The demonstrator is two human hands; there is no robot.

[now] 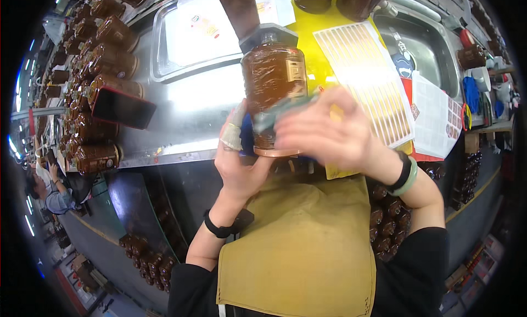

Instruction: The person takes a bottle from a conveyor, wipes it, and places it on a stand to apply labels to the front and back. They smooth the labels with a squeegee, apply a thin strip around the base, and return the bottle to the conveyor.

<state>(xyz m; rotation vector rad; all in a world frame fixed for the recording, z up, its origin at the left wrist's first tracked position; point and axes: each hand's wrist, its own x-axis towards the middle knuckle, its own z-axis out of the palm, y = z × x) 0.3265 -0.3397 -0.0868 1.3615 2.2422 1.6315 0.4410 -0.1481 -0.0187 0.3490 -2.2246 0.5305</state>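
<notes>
A glossy brown jar (269, 70) with a gold label lies on its side at the table's front edge, its base toward me. My left hand (236, 169) grips it near the base, with pale covers on some fingers. My right hand (335, 133), smeared by motion, presses a grey-green cloth (272, 115) against the jar's right side and lower part. A dark angular support (274, 30) surrounds the jar's far end.
Many brown jars (110, 62) are stacked at the left beside a phone (123, 108). A metal tray (159, 48) holds printed sheets. On the right are a yellow mat (307, 20), a sheet of gold strips (362, 70) and a sink (439, 48). A person (55, 193) is at the far left.
</notes>
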